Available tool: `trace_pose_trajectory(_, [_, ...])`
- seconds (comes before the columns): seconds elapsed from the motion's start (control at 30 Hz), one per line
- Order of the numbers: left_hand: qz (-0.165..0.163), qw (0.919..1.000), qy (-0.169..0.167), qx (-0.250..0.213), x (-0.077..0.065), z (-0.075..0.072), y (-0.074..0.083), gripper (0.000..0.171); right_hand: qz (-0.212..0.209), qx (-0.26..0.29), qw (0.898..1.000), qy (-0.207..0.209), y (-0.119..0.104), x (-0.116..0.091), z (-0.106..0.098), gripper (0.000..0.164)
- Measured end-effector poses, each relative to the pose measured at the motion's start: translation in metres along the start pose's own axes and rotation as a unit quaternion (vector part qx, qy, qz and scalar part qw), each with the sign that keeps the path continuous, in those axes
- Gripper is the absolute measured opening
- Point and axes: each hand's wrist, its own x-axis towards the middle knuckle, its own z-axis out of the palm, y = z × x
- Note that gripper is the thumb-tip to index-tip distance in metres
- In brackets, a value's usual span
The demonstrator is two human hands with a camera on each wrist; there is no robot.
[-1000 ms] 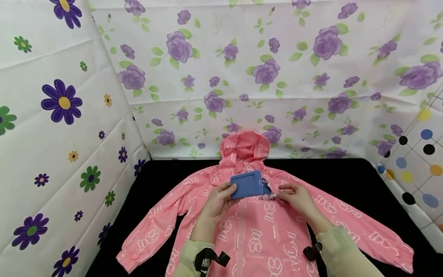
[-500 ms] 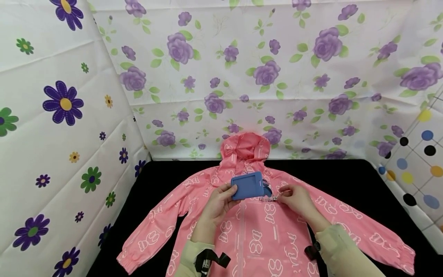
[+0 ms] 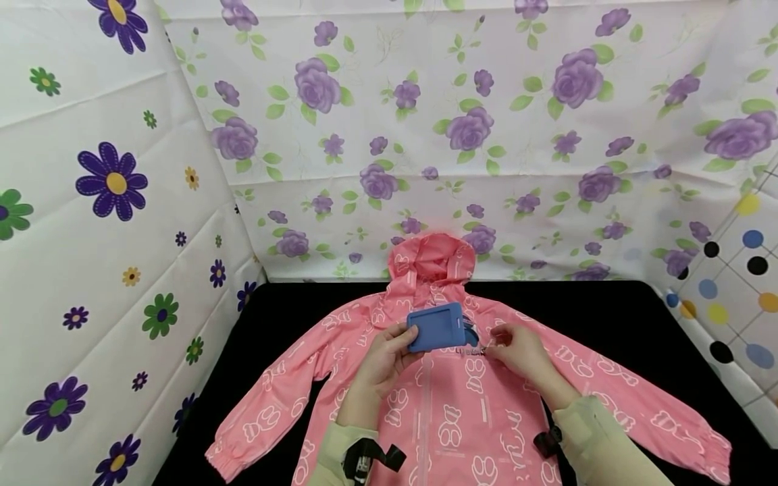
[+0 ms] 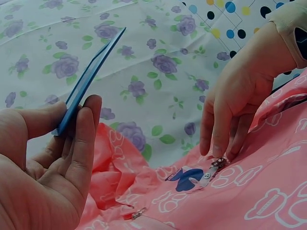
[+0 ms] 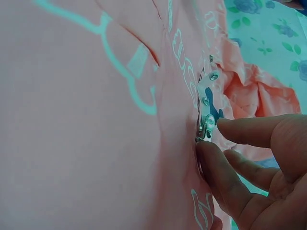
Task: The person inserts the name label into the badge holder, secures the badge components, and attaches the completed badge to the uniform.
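In my left hand [image 3: 385,354] I hold a flat blue badge holder [image 3: 435,329], thumb on one face and fingers behind. It has a slot at its right end and is seen nearly edge-on in the left wrist view. A pink hooded jacket [image 3: 450,405] with white bear outlines lies spread beneath. My right hand [image 3: 519,347] is at its chest print, thumb and fingertips at a small metal badge clip [image 5: 208,122]. From the clip runs a short clear strap with metal snaps [image 4: 206,177], lying over the dark blue print [image 4: 188,179].
A black tabletop [image 3: 583,304] surrounds the jacket. White flowered cloth [image 3: 389,121] rises behind it, and patterned cloth walls stand at left and right. A metal zip pull [image 4: 138,213] lies lower on the jacket front. Both wrists wear black straps.
My right hand, with the clip at its fingertips, has come slightly lower over the chest print, and its fingers have shifted around the clip. The left hand and badge holder have barely moved.
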Motion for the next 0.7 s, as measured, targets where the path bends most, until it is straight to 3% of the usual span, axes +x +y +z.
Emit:
trace_pose_trajectory(0.47, [0.003,1.0000,0.001,-0.003,-0.0001,-0.0011,0.0009,0.020,-0.001,0.019,1.000,-0.002,0.0012,-0.0031,-0.0040,0.033])
trace_pose_trajectory(0.7, [0.003,0.9999,0.002,-0.011,0.0003,-0.0017,0.0006,0.016,0.051,0.118,0.991,-0.023,0.0029,-0.0022,-0.0027,0.028])
